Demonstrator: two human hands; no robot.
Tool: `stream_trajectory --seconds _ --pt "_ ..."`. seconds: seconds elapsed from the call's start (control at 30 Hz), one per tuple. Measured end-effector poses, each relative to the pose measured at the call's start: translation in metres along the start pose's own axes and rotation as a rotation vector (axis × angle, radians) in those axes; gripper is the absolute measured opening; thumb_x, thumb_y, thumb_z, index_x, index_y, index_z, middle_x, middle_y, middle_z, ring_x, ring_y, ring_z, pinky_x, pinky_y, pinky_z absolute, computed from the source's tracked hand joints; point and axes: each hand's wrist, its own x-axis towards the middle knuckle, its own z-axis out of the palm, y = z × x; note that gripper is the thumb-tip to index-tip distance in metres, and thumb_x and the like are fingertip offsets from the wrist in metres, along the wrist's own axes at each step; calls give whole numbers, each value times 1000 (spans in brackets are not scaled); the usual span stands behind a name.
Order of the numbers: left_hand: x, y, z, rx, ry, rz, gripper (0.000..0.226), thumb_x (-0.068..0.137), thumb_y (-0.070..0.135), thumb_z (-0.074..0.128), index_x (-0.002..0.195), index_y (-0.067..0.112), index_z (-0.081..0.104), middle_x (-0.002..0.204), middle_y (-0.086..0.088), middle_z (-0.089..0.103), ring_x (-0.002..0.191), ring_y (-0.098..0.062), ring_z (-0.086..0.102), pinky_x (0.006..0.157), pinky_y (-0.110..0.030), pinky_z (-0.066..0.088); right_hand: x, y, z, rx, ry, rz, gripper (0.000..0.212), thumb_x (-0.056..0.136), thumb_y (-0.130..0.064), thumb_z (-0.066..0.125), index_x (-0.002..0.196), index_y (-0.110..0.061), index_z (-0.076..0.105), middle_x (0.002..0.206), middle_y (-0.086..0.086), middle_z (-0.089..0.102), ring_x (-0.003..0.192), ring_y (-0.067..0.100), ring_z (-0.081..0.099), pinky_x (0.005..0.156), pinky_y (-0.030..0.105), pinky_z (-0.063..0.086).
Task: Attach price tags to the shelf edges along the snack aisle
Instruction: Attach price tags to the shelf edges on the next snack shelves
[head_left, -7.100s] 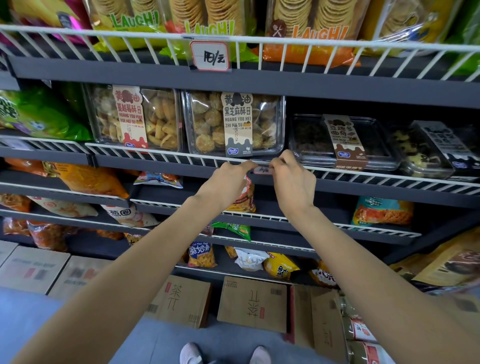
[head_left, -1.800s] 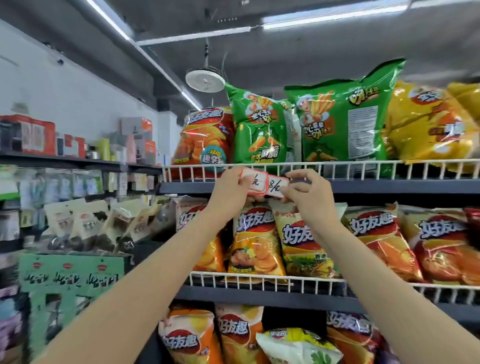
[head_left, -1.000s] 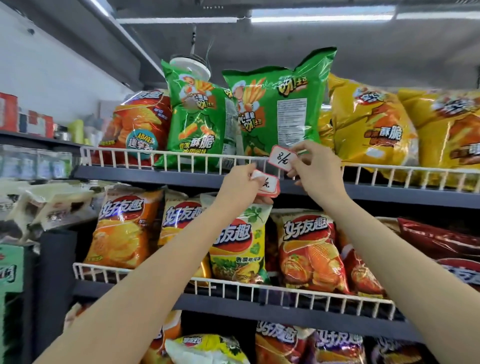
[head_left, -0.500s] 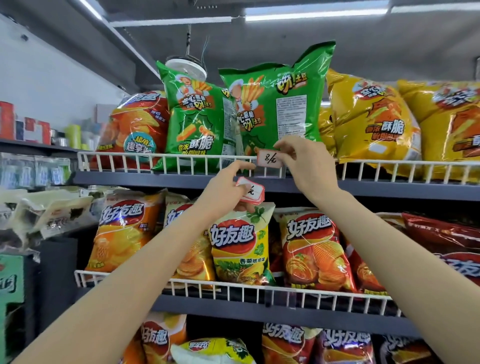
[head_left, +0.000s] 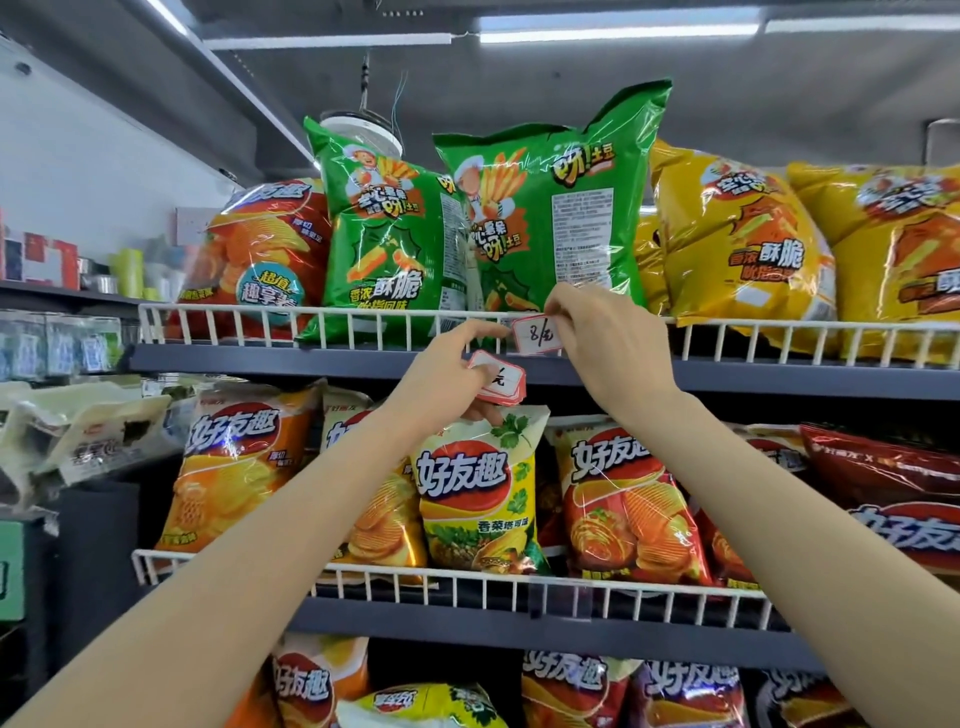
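Observation:
A small white price tag (head_left: 535, 335) with a red border and handwritten "8" sits against the white wire rail (head_left: 363, 325) of the top shelf, below the green chip bags (head_left: 545, 208). My right hand (head_left: 602, 340) pinches its right edge. My left hand (head_left: 447, 376) reaches its forefinger to the tag's left edge while gripping a small stack of spare tags (head_left: 498, 382) just below the rail.
Orange (head_left: 260, 254) and yellow chip bags (head_left: 737, 244) flank the green ones on the top shelf. The shelf below holds more chip bags (head_left: 478, 488) behind its own wire rail (head_left: 467, 590). Another shelving unit (head_left: 67, 332) stands to the left.
My right hand has lowered the single tag onto the top shelf's wire rail. My left hand, with the stack, has risen so its forefinger meets the tag's left edge.

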Motion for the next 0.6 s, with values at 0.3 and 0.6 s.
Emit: stream_trajectory --seconds 0.3,0.6 --pt "1 -2 -1 -3 -18 -1 38 97 7 45 125 32 47 92 -9 67 54 -14 67 69 -39 58 -5 1 2 102 45 82 15 95 -24 48 102 -18 60 98 0 65 83 21 59 58 30 42" --pt "4 -3 -1 1 -16 10 38 96 7 46 125 32 48 89 -7 67 54 -14 67 70 -40 58 -12 4 10 195 70 174 19 92 -28 55 104 -18 66 107 0 56 85 17 56 60 24 35"
